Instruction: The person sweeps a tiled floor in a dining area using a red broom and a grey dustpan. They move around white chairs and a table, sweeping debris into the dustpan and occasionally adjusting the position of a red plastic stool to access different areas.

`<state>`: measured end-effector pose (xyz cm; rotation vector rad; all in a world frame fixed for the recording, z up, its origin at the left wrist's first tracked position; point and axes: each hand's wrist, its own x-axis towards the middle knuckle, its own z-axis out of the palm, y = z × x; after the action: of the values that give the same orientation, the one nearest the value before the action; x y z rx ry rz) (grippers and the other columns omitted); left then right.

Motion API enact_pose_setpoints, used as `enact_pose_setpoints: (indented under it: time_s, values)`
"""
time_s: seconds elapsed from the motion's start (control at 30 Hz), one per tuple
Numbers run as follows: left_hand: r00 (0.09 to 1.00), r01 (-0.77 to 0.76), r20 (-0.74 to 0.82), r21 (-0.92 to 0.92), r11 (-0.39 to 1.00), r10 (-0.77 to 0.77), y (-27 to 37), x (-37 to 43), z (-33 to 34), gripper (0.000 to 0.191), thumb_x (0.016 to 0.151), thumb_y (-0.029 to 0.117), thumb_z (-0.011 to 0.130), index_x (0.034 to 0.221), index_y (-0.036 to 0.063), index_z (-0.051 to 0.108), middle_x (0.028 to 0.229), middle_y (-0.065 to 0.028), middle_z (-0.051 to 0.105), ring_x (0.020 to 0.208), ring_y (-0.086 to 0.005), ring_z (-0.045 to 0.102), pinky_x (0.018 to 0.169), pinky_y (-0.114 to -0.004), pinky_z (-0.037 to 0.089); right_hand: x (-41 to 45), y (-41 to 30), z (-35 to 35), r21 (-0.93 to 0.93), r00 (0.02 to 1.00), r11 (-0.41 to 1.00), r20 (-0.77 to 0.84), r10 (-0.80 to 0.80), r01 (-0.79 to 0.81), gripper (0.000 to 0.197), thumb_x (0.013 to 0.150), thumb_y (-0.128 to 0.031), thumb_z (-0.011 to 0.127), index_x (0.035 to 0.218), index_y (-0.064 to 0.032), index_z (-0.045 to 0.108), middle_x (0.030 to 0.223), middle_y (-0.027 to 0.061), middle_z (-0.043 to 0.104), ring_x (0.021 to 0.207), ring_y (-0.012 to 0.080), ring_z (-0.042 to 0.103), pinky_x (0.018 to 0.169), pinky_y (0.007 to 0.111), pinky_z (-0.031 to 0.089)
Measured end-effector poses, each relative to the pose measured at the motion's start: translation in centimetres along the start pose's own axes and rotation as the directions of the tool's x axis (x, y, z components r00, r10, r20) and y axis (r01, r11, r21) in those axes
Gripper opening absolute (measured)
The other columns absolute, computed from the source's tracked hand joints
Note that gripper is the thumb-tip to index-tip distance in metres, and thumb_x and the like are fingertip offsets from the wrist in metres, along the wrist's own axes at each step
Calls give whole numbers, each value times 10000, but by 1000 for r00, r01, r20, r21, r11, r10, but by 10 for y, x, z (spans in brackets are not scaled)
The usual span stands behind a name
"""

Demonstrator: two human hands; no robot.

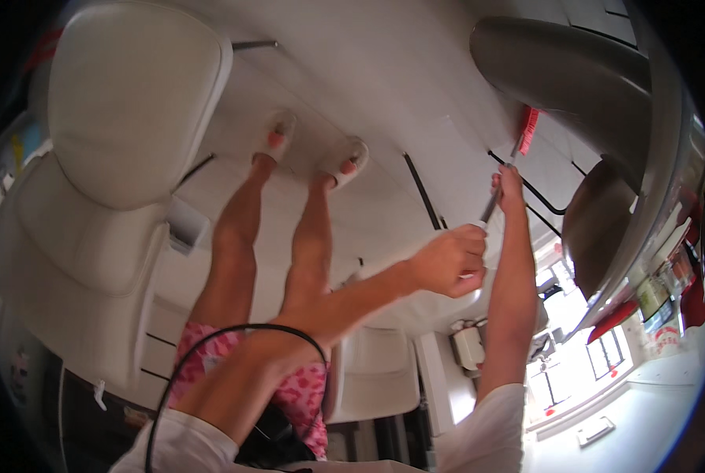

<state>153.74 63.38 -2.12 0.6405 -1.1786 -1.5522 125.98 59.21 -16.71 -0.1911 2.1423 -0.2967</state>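
Observation:
A broom with red bristles (529, 131) and a thin grey handle (492, 205) reaches down to the pale floor. My left hand (452, 260) is closed in a fist around the upper part of the handle, its arm stretched across my body. Farther down the stick, nearer the bristles, my right hand (510, 188) grips it too. The broom's head lies beside a dark grey rounded piece of furniture (559, 77), and its far edge is partly hidden there.
A large cream padded chair (133, 100) stands at the left, another cream chair (376, 372) behind me. Thin black furniture legs (421, 190) rise near the broom. At right, a table edge (663, 254) carries several items. A black cable (169, 378) loops across my left arm.

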Motion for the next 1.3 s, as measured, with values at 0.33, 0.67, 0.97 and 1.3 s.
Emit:
enact_pose_setpoints:
  time_s: [0.33, 0.67, 0.97, 1.3]
  values:
    - [1000, 15, 2, 222, 975, -16, 185, -24, -21, 256, 649, -5, 601, 521, 85, 400, 525, -18, 387, 533, -233, 489, 631, -377, 433, -198, -23, 87, -170, 956, 968, 260, -135, 183, 143, 870, -137, 567, 953, -65, 475, 641, 21, 514, 508, 104, 501, 445, 254, 411]
    - [873, -356, 326, -79, 931, 361, 223, -13, 9, 249, 772, 131, 587, 572, 85, 445, 588, -23, 398, 514, -213, 433, 544, -353, 407, -251, -41, 11, 30, 976, 995, 194, -96, 92, 127, 879, -139, 509, 998, -108, 475, 585, 5, 469, 461, 126, 481, 391, 275, 386]
    - [966, -104, 242, 36, 994, 92, 161, -12, -40, 164, 591, 42, 586, 575, 68, 425, 552, -44, 363, 481, -238, 400, 481, -343, 324, -193, -10, 98, 217, 974, 975, 204, -95, 49, 91, 900, -138, 498, 954, -135, 425, 598, -8, 438, 440, 101, 422, 367, 274, 340]
    - [980, -5, 197, 68, 998, -8, 318, -48, -64, 165, 614, 49, 572, 550, 33, 421, 541, -42, 359, 459, -227, 381, 476, -337, 346, -365, -17, 157, 294, 907, 952, 418, -43, -90, 405, 901, -147, 512, 1299, -104, 451, 626, 9, 464, 477, 112, 482, 421, 269, 406]
